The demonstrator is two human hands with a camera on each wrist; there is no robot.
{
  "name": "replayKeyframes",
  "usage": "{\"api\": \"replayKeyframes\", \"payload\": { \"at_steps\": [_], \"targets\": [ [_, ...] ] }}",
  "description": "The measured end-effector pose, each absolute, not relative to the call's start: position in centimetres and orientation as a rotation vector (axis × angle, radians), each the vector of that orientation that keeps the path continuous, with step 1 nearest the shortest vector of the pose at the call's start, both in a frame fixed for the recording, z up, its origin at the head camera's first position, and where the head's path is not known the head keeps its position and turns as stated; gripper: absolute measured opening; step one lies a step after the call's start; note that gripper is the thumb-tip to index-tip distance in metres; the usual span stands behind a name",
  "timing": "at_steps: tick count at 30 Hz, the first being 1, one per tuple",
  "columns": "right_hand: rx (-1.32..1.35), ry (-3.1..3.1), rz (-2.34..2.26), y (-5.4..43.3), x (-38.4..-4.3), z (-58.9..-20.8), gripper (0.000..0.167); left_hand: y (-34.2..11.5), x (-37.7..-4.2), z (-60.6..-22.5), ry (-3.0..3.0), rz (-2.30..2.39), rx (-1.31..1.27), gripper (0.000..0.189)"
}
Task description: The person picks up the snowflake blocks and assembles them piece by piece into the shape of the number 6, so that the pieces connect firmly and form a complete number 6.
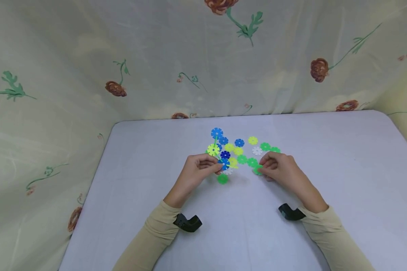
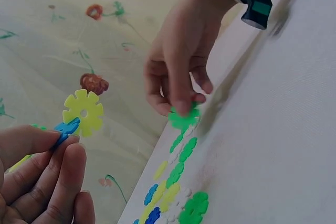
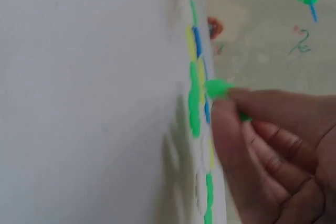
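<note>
My left hand (image 1: 201,168) pinches a blue notched plastic disc (image 2: 67,128) between thumb and fingers. A yellow notched disc (image 2: 84,113) is joined to that blue one. In the head view more blue and green discs appear linked upward from it, though overlap with those on the table hides some joints. My right hand (image 1: 282,170) grips a green notched disc (image 2: 184,118) by its edge, held above the table to the right of the joined piece. The two hands are apart, and so are the things they hold.
Loose notched discs in yellow, green, blue and white lie on the white table (image 1: 149,188), among them a dark blue disc (image 1: 225,154) and a yellow disc (image 1: 253,140). One green disc (image 1: 222,178) lies nearer me. A flowered curtain (image 1: 278,67) hangs behind the table.
</note>
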State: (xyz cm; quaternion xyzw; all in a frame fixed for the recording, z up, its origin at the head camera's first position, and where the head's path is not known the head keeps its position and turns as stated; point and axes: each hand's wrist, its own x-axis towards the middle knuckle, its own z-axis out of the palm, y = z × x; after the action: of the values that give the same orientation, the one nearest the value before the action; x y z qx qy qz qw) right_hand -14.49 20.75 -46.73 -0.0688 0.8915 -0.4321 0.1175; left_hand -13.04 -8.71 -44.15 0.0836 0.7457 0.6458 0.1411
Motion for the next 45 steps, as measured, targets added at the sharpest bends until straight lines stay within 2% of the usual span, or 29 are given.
{"api": "replayKeyframes", "payload": {
  "at_steps": [10, 45],
  "targets": [
    [-0.257, 2.186, -1.771, 19.6, -13.4, -44.7, 0.032, -8.7, -13.1, -44.3, 2.157, 1.879, 0.236, 0.014],
    [-0.251, 2.175, -1.853, 17.8, -12.5, -44.5, 0.027, -8.5, -13.0, -44.4, 2.179, 1.858, 0.245, 0.015]
  ]
}}
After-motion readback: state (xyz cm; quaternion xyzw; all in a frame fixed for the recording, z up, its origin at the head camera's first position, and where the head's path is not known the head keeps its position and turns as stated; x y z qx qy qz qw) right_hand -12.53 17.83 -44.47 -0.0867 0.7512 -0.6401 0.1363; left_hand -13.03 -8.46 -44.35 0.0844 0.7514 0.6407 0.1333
